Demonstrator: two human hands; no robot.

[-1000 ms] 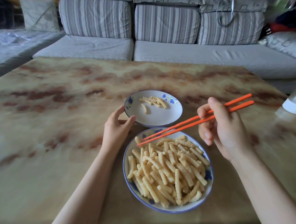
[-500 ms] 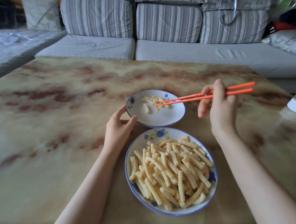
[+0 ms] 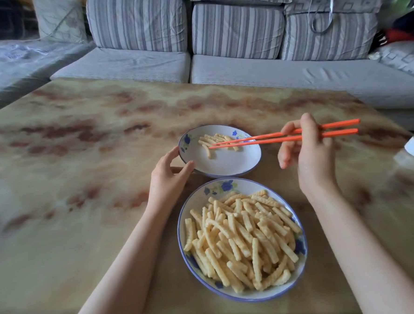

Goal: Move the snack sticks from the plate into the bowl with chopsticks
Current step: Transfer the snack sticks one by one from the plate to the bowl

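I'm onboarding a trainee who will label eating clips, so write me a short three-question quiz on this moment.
1. True or false: most of the snack sticks lie in the plate.
2. The tips of the chopsticks are over: A the plate, B the bowl, C neither dish.
3. Fill in: the right hand holds the chopsticks, while the ___ hand touches the bowl's side.

Key: 1 true. 2 B. 3 left, the left hand.
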